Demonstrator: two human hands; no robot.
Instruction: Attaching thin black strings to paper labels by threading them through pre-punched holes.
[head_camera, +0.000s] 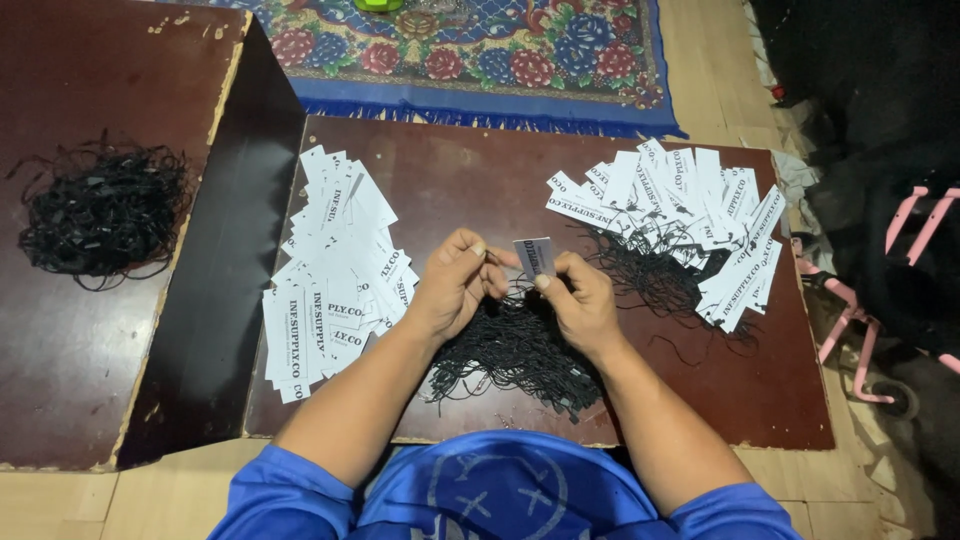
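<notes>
Both my hands meet over the middle of a low dark brown table (480, 180). My left hand (455, 280) and my right hand (578, 300) pinch one small white printed tag (535, 256) between their fingertips. Right below them lies a heap of black strings (520, 350). A spread of white tags without strings (335, 265) lies to the left of my left hand. To the right, a fan of white tags with black strings attached (680, 215) lies beside my right hand.
A second dark table (80, 330) at the left carries another tangle of black strings (100, 210). A blue floral rug (470, 50) lies beyond the table. A pink frame with a wheel (880, 330) and dark cloth stand at the right.
</notes>
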